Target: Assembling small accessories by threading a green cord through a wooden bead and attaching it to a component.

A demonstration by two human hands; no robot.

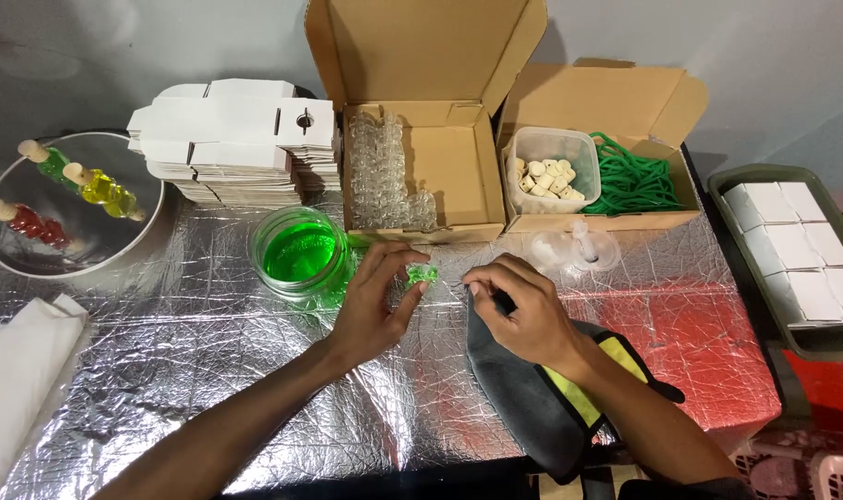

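Pinching a small green-filled glass bottle (421,273) between thumb and fingertips, my left hand (377,301) keeps it just clear of the foil-covered table (208,370), probably so the liquid stays level. It sits just right of the open jar of green liquid (301,252), close enough that I judge it was filled there. My right hand (523,310) is curled, right of the bottle and apart from it, gripping something thin and dark that I cannot make out, its heel resting on a dark grey cloth with a yellow stripe (542,389). Behind the bottle stands an open cardboard box (459,176) with rows of empty clear glass bottles (380,176) packed along its left side. Farther right of the bottle, a second cardboard box (616,102) holds a clear plastic tub of cork stoppers (549,176) and a coil of green cord (635,181); in front of that box lie clear plastic pieces (574,248), perhaps a funnel. Behind the jar rises a stack of flat white cartons (236,139). Far left of the bottle, a metal bowl (32,259) keeps three corked bottles, green, yellow and red. Far right, a dark green tray (764,176) holds folded white boxes (797,250).
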